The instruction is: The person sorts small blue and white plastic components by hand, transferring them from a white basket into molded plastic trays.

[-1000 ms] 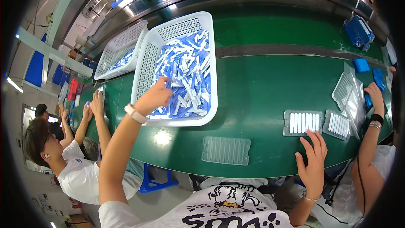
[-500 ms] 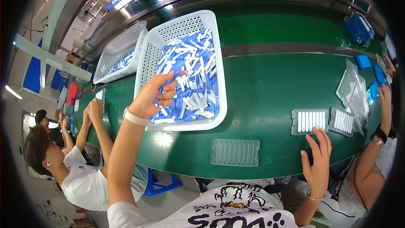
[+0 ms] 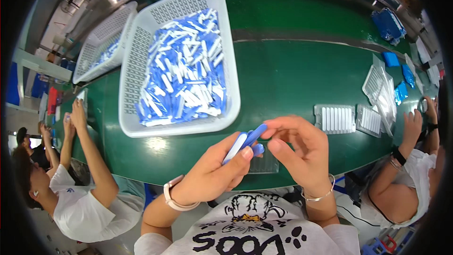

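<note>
My left hand [image 3: 214, 172] grips a small bunch of blue and white stick-shaped parts [image 3: 246, 141] close to my chest. My right hand [image 3: 302, 153] meets it from the right, its fingertips pinching the top end of one blue part. Both hands hover over the near edge of the green belt [image 3: 302, 75]. A clear ribbed tray [image 3: 265, 163] lies on the belt just beneath them, mostly hidden by my fingers. Up and to the left stands a white plastic basket [image 3: 133, 73] heaped with the same blue and white parts.
A second white basket [image 3: 101, 42] sits behind the first. Filled ribbed trays [image 3: 335, 119] and a stack of clear trays [image 3: 380, 87] lie to the right, near blue boxes [image 3: 388, 23]. One person works at my left [image 3: 80, 198], another at my right [image 3: 406, 179].
My left hand left the basket and came back toward my chest with a bunch of parts. My right hand rose from the table edge and joined it.
</note>
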Demonstrator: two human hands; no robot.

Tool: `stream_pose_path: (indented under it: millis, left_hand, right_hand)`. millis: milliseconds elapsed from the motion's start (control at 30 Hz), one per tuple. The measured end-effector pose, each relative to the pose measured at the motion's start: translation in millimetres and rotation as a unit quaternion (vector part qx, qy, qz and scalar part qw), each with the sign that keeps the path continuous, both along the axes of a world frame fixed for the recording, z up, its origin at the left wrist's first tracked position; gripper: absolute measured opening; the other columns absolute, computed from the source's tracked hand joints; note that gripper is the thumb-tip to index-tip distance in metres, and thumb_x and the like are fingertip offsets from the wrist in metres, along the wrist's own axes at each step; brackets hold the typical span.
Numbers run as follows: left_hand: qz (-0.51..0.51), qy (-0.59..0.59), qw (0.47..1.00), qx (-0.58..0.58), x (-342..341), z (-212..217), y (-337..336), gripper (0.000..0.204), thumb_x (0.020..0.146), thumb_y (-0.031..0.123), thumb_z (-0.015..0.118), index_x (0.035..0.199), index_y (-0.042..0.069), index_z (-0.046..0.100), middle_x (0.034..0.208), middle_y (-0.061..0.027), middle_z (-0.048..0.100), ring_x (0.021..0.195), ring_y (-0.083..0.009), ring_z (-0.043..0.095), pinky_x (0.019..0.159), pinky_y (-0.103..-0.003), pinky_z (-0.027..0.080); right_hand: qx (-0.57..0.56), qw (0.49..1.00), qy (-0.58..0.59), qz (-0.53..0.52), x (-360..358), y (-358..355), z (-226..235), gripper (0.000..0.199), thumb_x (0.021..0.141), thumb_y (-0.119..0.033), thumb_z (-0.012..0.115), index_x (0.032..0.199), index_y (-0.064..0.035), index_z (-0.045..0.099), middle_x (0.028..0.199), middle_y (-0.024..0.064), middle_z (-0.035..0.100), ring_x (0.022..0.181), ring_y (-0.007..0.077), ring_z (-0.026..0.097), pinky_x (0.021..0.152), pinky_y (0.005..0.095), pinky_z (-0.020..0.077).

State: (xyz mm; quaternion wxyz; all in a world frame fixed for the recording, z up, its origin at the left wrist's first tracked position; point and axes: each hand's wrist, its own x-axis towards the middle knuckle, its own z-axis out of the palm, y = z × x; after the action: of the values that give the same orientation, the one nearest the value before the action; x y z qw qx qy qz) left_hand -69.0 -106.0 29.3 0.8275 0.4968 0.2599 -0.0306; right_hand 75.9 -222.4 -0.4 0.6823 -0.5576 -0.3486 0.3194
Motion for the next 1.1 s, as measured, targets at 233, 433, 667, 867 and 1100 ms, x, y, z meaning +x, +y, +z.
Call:
stream_pose_path:
  millis: [233, 433, 667, 867, 1100]
  left_hand:
    - [0.042, -0.012, 0.998, -0.04, -8.6, -33.0, -19.2, 0.033, 0.101, 0.031, 0.042, 0.109, 0.001, 0.052, 0.062, 0.0044, 0.043, 0.047, -0.0004, 0.033, 0.042, -0.017, 0.027]
    - [0.061, 0.025, 0.998, -0.001, -14.9, -48.4, -23.9, 0.032, 0.101, 0.031, 0.043, 0.107, 0.001, 0.053, 0.058, 0.004, 0.042, 0.046, -0.0009, 0.033, 0.041, -0.018, 0.026]
    - [0.133, 0.067, 0.989, -0.026, -12.6, -52.0, -29.1, 0.03, 0.1, 0.028, 0.045, 0.106, 0.001, 0.055, 0.059, 0.0036, 0.044, 0.047, -0.0013, 0.034, 0.041, -0.018, 0.027]
    - [0.129, 0.083, 0.987, 0.042, -17.5, -60.8, -29.4, 0.027, 0.099, 0.027, 0.047, 0.099, 0.001, 0.055, 0.06, 0.0034, 0.045, 0.048, -0.0012, 0.036, 0.042, -0.018, 0.028]
    - [0.119, 0.093, 0.977, 0.153, -19.5, -67.1, -31.4, 0.027, 0.099, 0.026, 0.047, 0.096, 0.0, 0.055, 0.061, 0.0033, 0.046, 0.052, -0.0017, 0.037, 0.047, -0.02, 0.031]
  right_hand:
    - [-0.071, 0.994, 0.084, 0.008, -2.9, -7.9, -15.0, 0.005, 0.086, -0.002, 0.063, 0.089, 0.0016, 0.06, 0.08, 0.0005, 0.062, 0.068, 0.004, 0.053, 0.061, 0.0181, 0.0417]
    - [-0.108, 0.989, 0.098, 0.023, -7.2, -9.7, -23.7, 0.008, 0.086, -0.006, 0.065, 0.09, 0.0006, 0.062, 0.08, 0.0012, 0.064, 0.07, 0.0043, 0.055, 0.062, 0.0194, 0.0432]
    - [-0.159, 0.984, 0.08, 0.013, -5.6, -19.0, -33.8, 0.012, 0.086, -0.008, 0.066, 0.092, 0.0023, 0.065, 0.08, 0.0033, 0.066, 0.071, 0.0069, 0.059, 0.058, 0.0194, 0.0425]
    - [-0.119, 0.981, -0.088, -0.127, -0.9, -33.0, -37.7, 0.009, 0.08, 0.0, 0.069, 0.089, -0.0003, 0.068, 0.092, 0.0096, 0.067, 0.072, 0.0122, 0.06, 0.058, 0.0235, 0.0457]
    - [-0.176, 0.752, -0.635, -0.001, -17.2, -66.1, -49.7, 0.013, 0.072, -0.013, 0.073, 0.082, -0.0059, 0.068, 0.107, 0.0017, 0.063, 0.098, 0.0188, 0.059, 0.071, 0.0377, 0.0334]
